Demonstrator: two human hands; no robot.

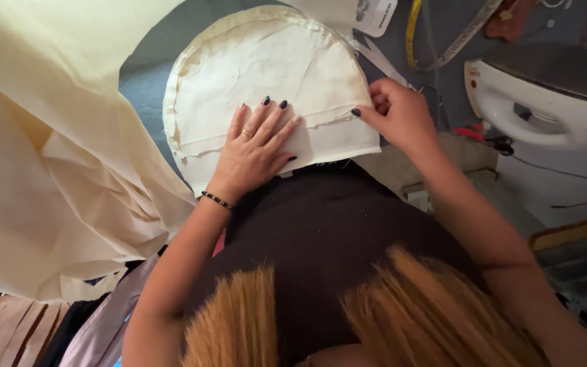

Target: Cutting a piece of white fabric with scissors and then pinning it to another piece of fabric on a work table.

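Light was warm and fairly bright, coming from upper left; my cream fabric (49, 136) nearly blew out there. Soft shadows under my left hand (256, 146). My hair at the bottom was blurred, edges bent by wide-angle distortion

This is a sewing workshop. A yellow measuring tape (443, 47) lies on the grey work table (145, 88), beside a white iron (545, 95). A large cream cloth (49, 136) hangs over the table, and a half-round fabric piece (266, 68) lies flat.
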